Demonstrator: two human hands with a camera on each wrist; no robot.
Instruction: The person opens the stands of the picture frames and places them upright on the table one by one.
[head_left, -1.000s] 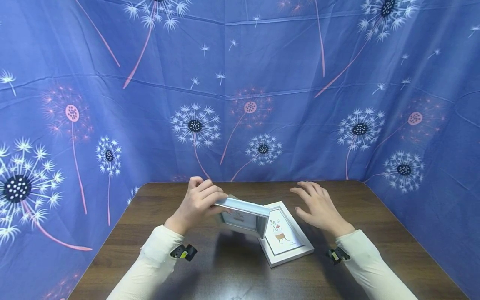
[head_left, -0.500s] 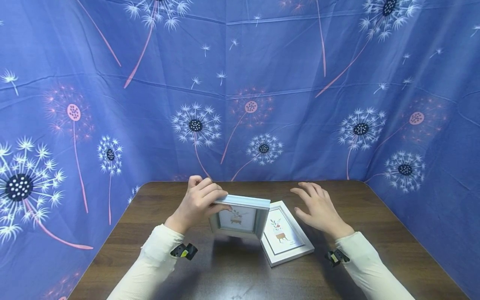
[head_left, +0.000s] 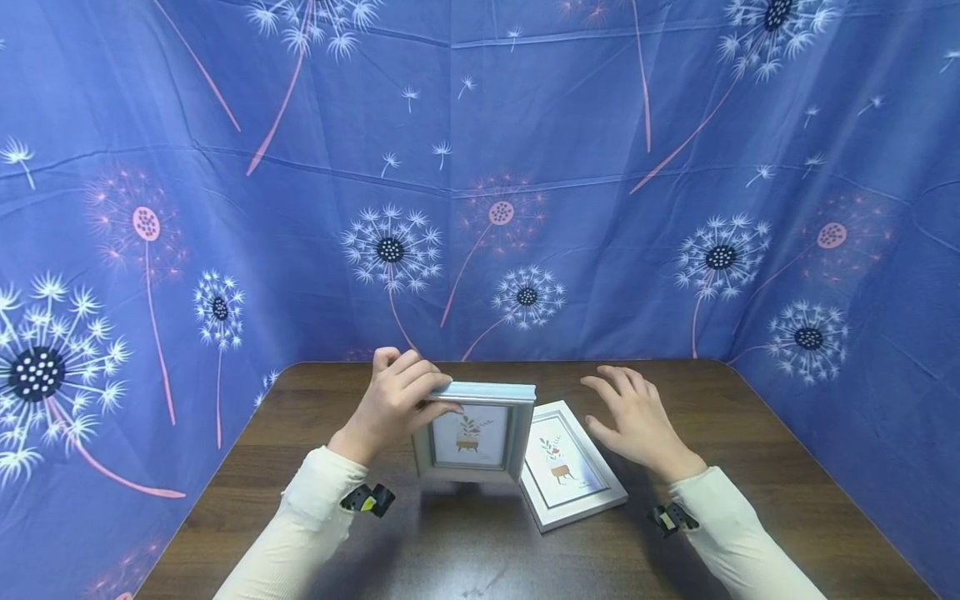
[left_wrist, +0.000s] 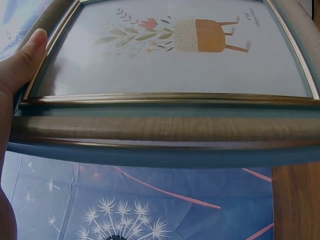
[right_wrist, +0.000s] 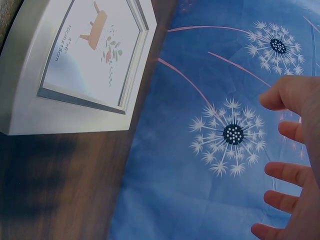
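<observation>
My left hand point(head_left: 396, 407) grips a blue-green picture frame point(head_left: 474, 477) by its upper left corner, thumb point(left_wrist: 32, 50) on the front and fingers behind. That frame stands nearly upright above the table, its plant-pot print facing me; whether its lower edge touches the wood I cannot tell. Gold trim on it shows in the left wrist view. A white picture frame point(head_left: 576, 510) with a similar print lies face up to its right, partly behind the held one. My right hand point(head_left: 636, 421) hovers to the right of the white frame, fingers relaxed and apart, holding nothing.
The brown wooden table point(head_left: 480, 567) ends at a far edge, where a blue dandelion-print cloth point(head_left: 585, 233) hangs behind and on both sides. A black strap point(head_left: 367, 500) is on the left wrist, another black strap point(head_left: 672, 518) on the right.
The blue-green frame has tilted from leaning over to nearly upright, so its print now faces me more fully. My right hand has hardly moved, and the white frame lies where it was.
</observation>
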